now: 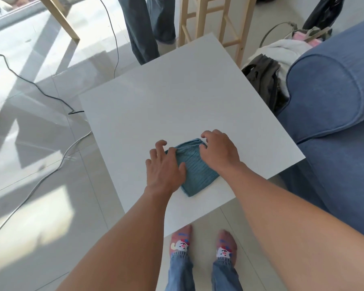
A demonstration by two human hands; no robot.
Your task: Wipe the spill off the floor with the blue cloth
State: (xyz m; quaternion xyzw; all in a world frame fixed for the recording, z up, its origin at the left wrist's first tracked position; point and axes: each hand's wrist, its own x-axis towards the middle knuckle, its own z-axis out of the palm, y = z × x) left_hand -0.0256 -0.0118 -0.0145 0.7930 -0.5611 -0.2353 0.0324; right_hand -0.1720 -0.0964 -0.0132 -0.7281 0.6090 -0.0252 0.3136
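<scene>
Folded blue cloth (198, 171) lies flat on white table (166, 101), near the 6 o'clock edge. Left hand (166, 166) rests on the cloth's 9 o'clock side, fingers spread, fingertips at the far left corner; not clenched, nothing gripped. Right hand (220, 152) sits on the 1 o'clock corner, fingers curled onto the far edge; whether it pinches fabric, cannot tell. Blue sofa (332, 106) at 3 o'clock of table. Wooden stool (210, 19) at 12, a person's legs (143, 28) beside it. Cables (51, 97) on tiled floor (40, 143) at 9. Wearer's socked feet (204, 242) at 6, below table edge.
</scene>
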